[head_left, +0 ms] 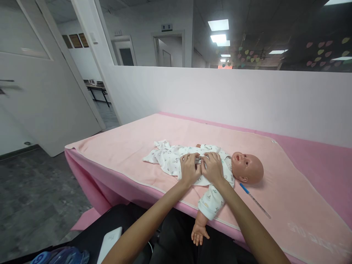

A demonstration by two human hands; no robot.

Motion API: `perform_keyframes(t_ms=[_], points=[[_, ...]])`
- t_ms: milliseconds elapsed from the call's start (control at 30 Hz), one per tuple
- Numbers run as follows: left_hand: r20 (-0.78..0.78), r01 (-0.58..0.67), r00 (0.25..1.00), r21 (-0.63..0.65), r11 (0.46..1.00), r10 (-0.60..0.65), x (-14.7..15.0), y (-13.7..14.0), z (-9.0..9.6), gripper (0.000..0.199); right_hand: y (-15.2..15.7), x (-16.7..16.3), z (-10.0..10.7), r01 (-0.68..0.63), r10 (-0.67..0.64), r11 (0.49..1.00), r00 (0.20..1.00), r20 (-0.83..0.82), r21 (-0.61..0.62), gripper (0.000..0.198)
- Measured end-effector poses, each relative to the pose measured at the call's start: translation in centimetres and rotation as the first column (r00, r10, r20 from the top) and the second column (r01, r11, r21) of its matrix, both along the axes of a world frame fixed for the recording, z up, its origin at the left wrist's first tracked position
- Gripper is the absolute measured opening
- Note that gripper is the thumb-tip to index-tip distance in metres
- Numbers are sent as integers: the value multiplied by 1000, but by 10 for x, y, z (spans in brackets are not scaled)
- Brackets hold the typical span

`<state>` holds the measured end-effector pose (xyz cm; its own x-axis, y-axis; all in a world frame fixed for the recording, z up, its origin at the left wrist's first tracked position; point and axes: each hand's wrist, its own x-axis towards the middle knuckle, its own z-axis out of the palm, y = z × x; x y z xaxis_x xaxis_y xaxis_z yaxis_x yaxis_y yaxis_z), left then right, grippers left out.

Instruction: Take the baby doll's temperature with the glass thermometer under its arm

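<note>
A baby doll (248, 168) lies on its back with its head to the right. It wears a white baby outfit (173, 156) with small prints, whose lower end spreads loosely to the left. My left hand (189, 169) and my right hand (212, 167) meet at the front of the outfit, over the doll's middle. Both have curled fingers, closed on the fabric, with fingertips close together; the exact grip is partly hidden. Below my right wrist, the doll's sleeved arm hangs over the table edge, its hand (200, 233) bare.
A peach mat (110, 137) covers the table over a pink cloth (327, 161). Beside the doll's head lies a thin clear stick with a blue end (255, 200). At lower left, a white flat device (110, 242) rests on a black surface. A white wall (233, 99) stands behind.
</note>
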<state>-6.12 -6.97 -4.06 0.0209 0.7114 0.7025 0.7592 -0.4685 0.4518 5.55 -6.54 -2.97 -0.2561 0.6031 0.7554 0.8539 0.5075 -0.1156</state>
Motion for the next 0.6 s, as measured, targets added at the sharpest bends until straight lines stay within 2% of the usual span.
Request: perform_keyframes(t_ms=[267, 600], points=[[-46, 8, 999, 25, 1000, -6, 1, -2, 3, 21, -4, 0, -4, 30, -30, 1000, 1000, 1, -5, 16], [-99, -68, 993, 29, 997, 70, -1, -1, 3, 17, -5, 0, -7, 42, -41, 999, 999, -30, 14, 16]])
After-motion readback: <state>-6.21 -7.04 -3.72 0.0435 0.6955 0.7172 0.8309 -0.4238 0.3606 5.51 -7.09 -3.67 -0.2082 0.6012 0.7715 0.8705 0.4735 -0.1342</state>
